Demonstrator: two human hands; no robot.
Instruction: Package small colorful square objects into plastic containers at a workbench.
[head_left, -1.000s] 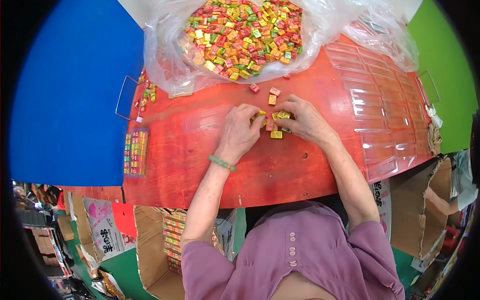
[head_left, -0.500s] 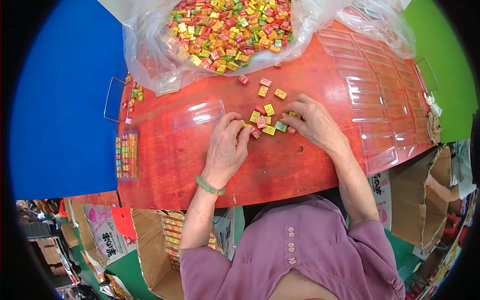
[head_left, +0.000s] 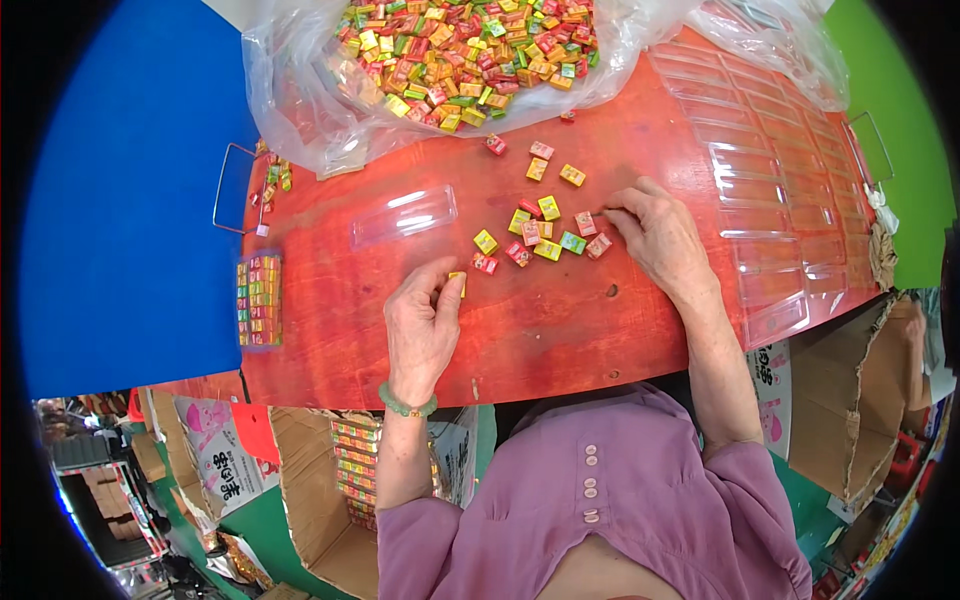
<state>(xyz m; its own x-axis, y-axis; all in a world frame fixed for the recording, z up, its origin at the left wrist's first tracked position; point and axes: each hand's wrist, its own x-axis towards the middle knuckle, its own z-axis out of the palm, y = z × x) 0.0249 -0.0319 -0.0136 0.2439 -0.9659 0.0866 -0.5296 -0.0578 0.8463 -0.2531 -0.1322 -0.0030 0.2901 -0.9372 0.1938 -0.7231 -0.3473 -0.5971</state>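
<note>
My left hand (head_left: 422, 322) is closed at the near side of the red table, a small yellow box (head_left: 457, 283) pinched between thumb and fingertips. Over the right part of a loose cluster hovers my right hand (head_left: 662, 238), its fingers curled together beside a small pink box (head_left: 585, 222); what they hold, if anything, is hidden. Between the hands lie several more small boxes in yellow, red, pink and green, among them a green box (head_left: 573, 242) and a yellow box (head_left: 485, 241). A clear plastic tray (head_left: 403, 217) rests left of the cluster.
A clear bag (head_left: 290, 110) heaped with small coloured boxes fills the far side. Clear moulded trays (head_left: 745, 190) lie on the red table (head_left: 540, 340) at right. At left stands a filled pack (head_left: 260, 300). Open cardboard boxes (head_left: 840, 420) stand below the near edge.
My left hand has drawn back toward me and left with the yellow box. My right hand has moved right, away from the cluster, whose boxes are now spread a little wider.
</note>
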